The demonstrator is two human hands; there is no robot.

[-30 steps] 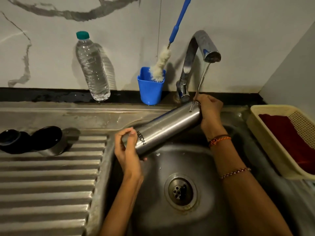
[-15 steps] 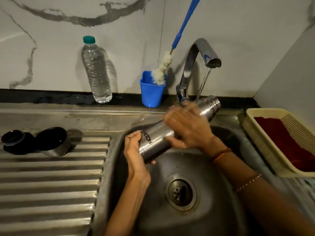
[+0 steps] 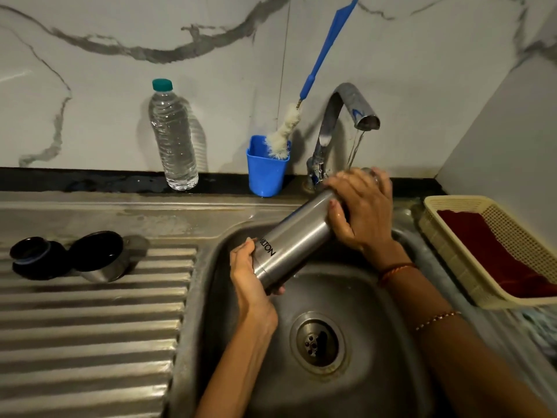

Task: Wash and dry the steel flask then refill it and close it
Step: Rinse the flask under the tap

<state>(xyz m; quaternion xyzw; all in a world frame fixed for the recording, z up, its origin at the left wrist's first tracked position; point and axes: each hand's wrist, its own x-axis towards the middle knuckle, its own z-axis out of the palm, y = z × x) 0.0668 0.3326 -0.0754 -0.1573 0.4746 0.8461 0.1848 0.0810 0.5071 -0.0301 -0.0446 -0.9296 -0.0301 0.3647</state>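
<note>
The steel flask [image 3: 294, 238] lies tilted over the sink basin [image 3: 355, 300], its mouth end raised toward the tap [image 3: 351, 110]. My left hand [image 3: 251, 276] grips the flask's bottom end. My right hand [image 3: 361, 206] wraps around its neck and hides the mouth. Water runs from the spout onto my right hand and the flask top. The flask's steel cup lid [image 3: 101, 256] and black inner cap [image 3: 33, 257] lie on the ribbed drainboard [image 3: 90, 327] at the left.
A clear water bottle [image 3: 173, 137] with a green cap stands against the marble wall. A blue cup [image 3: 266, 170] holds a blue-handled bottle brush [image 3: 316, 67]. A cream plastic basket [image 3: 452, 236] with a dark red cloth [image 3: 497, 251] sits at the right.
My right hand slid from the flask's middle up to its neck, covering the mouth under the running water. My left hand kept hold of the bottom end.
</note>
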